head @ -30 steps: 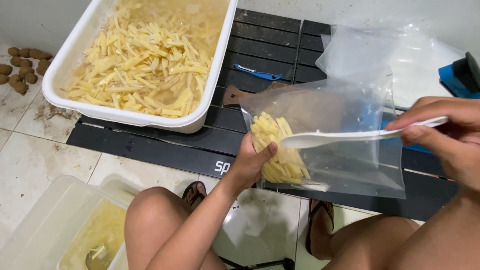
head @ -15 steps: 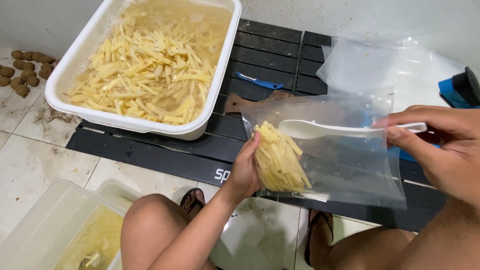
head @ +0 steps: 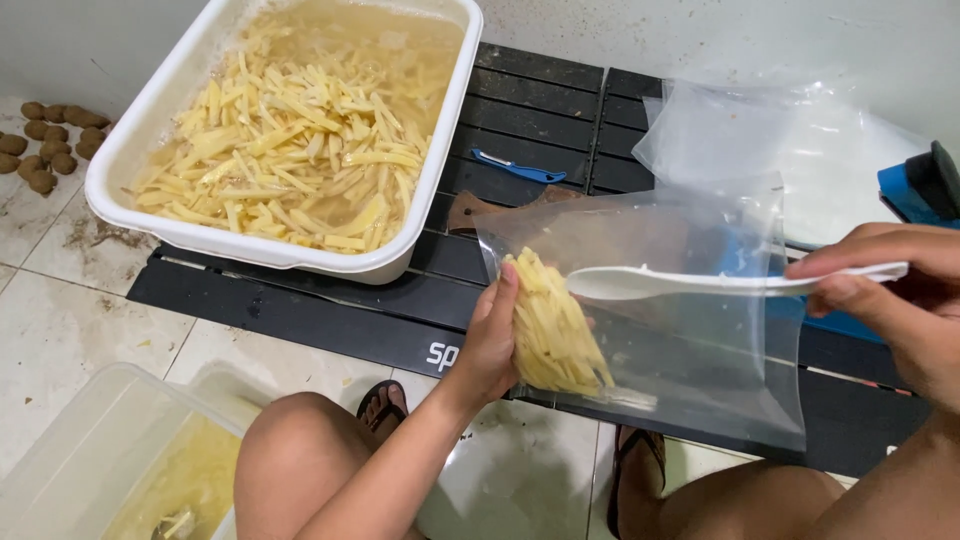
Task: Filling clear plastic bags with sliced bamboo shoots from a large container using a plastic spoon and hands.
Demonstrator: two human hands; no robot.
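My left hand point(head: 490, 345) grips the left side of a clear plastic bag point(head: 690, 340), which holds a bunch of pale yellow potato strips point(head: 555, 330) at its left end. My right hand point(head: 895, 300) holds the handle of a white plastic spoon point(head: 700, 283). The spoon's bowl lies inside the bag's mouth, just right of the strips, and looks empty. The bag hangs over a black slatted mat point(head: 330, 315).
A white tub point(head: 430, 160) of potato strips in water stands on the mat at upper left. A blue peeler point(head: 518, 167), a brown piece, spare clear bags point(head: 800, 150) and a blue device point(head: 925, 185) lie behind. Brown tubers point(head: 50, 140) sit far left; clear container point(head: 90, 460) by my knee.
The bag and both hands have risen slightly toward the tub. The spoon has levelled out inside the bag, and the strips have settled against my left palm.
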